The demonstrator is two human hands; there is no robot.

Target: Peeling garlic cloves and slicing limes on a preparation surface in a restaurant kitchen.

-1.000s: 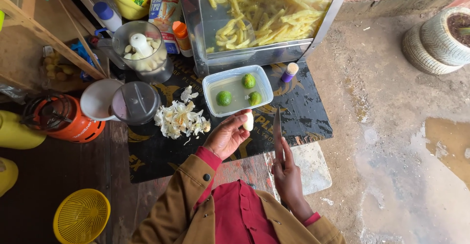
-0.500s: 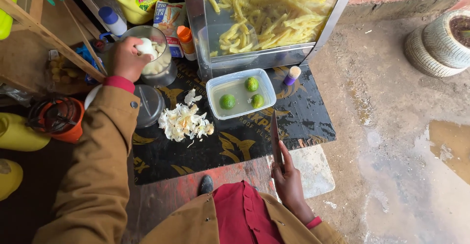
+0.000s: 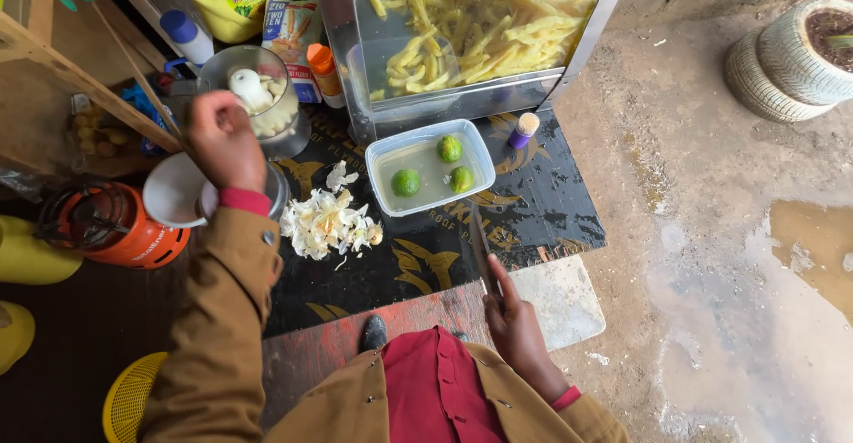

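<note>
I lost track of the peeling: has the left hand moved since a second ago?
Yes. The left hand has gone from beside the tub of limes leftward to the blender jar; its peeled clove no longer shows.

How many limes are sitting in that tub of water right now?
3, all floating in the clear rectangular tub: one lime at the left, one at the back, one at the right. The water looks clear, so none seems hidden.

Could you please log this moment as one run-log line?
left hand: beside blender jar | right hand: holds knife | peels: on board
</note>
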